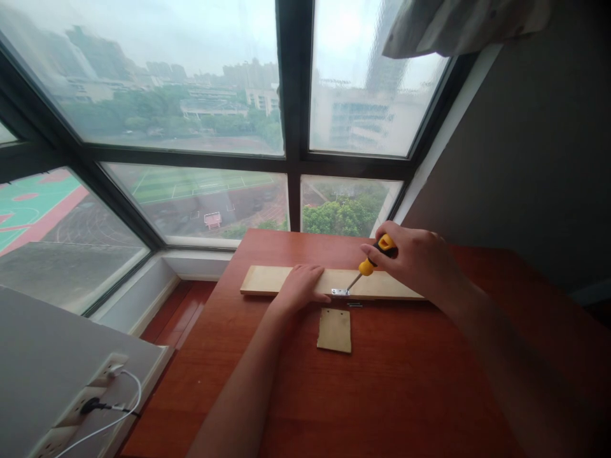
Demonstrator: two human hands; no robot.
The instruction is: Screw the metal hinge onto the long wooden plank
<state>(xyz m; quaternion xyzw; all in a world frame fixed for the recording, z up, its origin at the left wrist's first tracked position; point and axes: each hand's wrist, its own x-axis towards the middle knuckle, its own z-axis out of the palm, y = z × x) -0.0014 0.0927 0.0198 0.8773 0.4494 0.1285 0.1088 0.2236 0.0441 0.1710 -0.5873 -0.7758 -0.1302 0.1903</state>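
- The reddish-brown worktop carries everything, its far edge by the window.
- The long pale board lies left to right across the far part; it looks stiff and fairly light, best held flat across its width, clear of the metal.
- The right hand is closed around a screwdriver handle; the left hand lies over the board left of the metal piece, though whether it grips or merely presses I cannot tell.
- The yellow-and-black screwdriver slants down leftward, tip at the metal piece; its thick handle should give good purchase.
- A thin, two-holed panel lies near of the board, probably light; its edges suit fingertips.
- The small metal piece, at the board's near edge, seems hard and smooth.
- Thin screw-like pieces lie just beside, likely to roll; pinch them.
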